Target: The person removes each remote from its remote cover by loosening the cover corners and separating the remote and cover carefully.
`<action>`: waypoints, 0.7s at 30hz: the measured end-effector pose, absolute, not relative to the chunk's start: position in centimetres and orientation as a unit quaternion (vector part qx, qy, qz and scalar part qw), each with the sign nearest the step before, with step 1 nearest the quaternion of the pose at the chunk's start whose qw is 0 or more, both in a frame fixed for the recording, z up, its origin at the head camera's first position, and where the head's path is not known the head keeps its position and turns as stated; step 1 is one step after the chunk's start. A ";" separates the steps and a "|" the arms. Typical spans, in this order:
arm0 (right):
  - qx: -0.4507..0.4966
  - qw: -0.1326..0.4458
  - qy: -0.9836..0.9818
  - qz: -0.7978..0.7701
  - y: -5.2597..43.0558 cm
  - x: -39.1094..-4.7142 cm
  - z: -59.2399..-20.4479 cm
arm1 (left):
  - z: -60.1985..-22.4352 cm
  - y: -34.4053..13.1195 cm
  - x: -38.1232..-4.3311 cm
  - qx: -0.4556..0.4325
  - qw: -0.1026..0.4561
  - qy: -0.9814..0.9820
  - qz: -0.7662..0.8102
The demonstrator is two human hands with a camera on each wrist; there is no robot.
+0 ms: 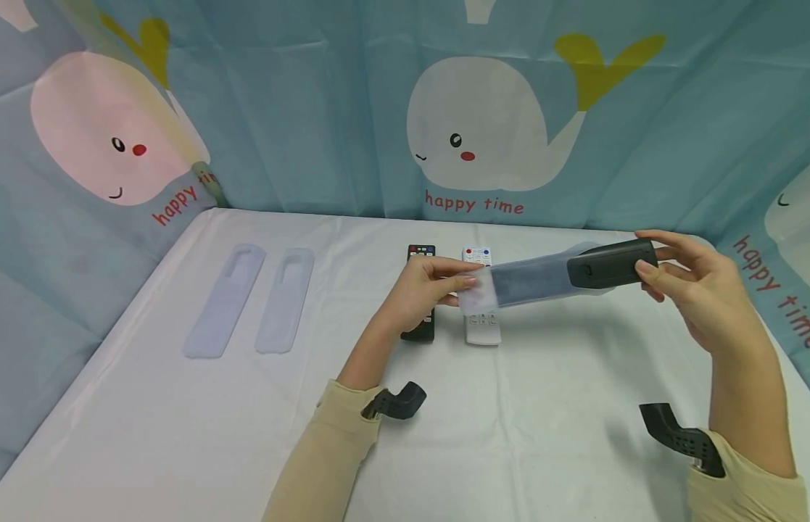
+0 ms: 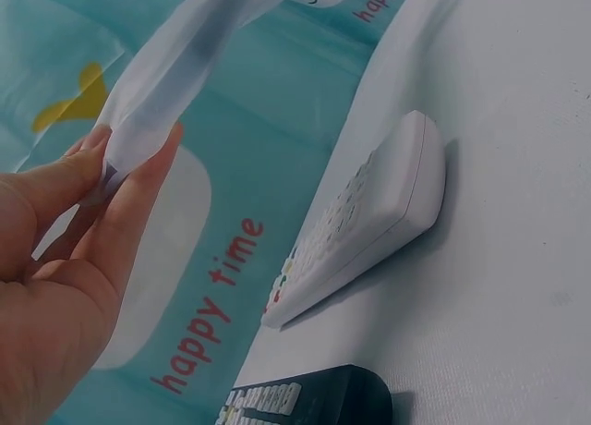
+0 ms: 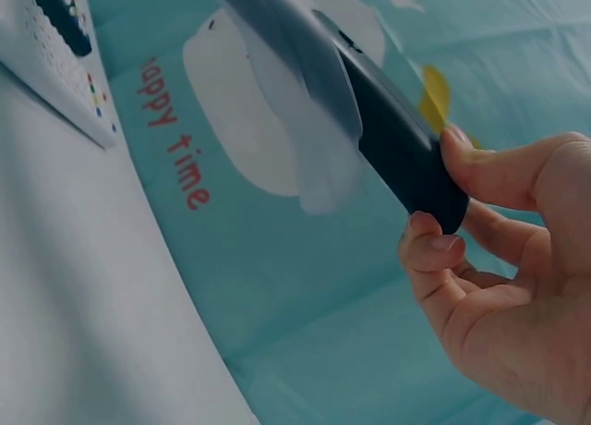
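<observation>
Above the table, my right hand (image 1: pixel 708 293) grips the end of a black remote control (image 1: pixel 610 264) between thumb and fingers. Its far part sits inside a translucent silicone remote cover (image 1: pixel 531 281), while the near part sticks out. A loose flap of the cover hangs beside the remote in the right wrist view. The cover's other, closed-looking end is pinched by my left hand (image 1: pixel 420 290). Below that end lies a white remote control (image 1: pixel 483 332), buttons up. Another black remote control (image 1: pixel 418 333) lies left of it, partly hidden by my left hand.
Two more translucent covers (image 1: pixel 225 304) (image 1: pixel 285 304) lie side by side on the left of the white-clothed table (image 1: pixel 150 435). A blue curtain (image 1: pixel 313 130) with whale prints stands behind the table and at its sides.
</observation>
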State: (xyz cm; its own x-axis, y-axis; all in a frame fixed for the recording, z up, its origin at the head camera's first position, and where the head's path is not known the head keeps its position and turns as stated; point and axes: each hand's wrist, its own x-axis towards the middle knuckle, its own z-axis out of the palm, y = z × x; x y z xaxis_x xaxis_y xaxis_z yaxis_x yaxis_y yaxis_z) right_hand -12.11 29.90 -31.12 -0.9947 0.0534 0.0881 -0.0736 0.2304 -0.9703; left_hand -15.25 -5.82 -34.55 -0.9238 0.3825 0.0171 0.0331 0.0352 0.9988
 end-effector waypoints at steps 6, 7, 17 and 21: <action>0.008 0.062 -0.777 0.626 30.0 -12.0 -31.1 | -34.6 -6.1 -15.3 0.149 0.122 0.715 0.672; 0.009 0.064 -0.780 0.622 30.1 -12.0 -31.1 | -34.6 -6.2 -15.3 0.148 0.121 0.717 0.671; 0.001 0.078 -0.799 0.596 30.2 -12.1 -31.2 | -34.6 -6.6 -15.2 0.143 0.116 0.725 0.664; 0.005 0.080 -0.789 0.610 30.3 -12.1 -31.2 | -34.7 -6.7 -15.2 0.145 0.116 0.724 0.665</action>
State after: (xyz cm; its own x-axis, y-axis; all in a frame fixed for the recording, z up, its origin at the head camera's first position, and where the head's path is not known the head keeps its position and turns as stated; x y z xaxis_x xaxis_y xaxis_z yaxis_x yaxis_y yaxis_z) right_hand -12.12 30.29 -31.20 -0.9873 0.0889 0.1316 -0.1051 0.2562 -0.9609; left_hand -15.16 -6.74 -34.69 -0.9312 0.3637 0.0241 0.0550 0.0748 0.9957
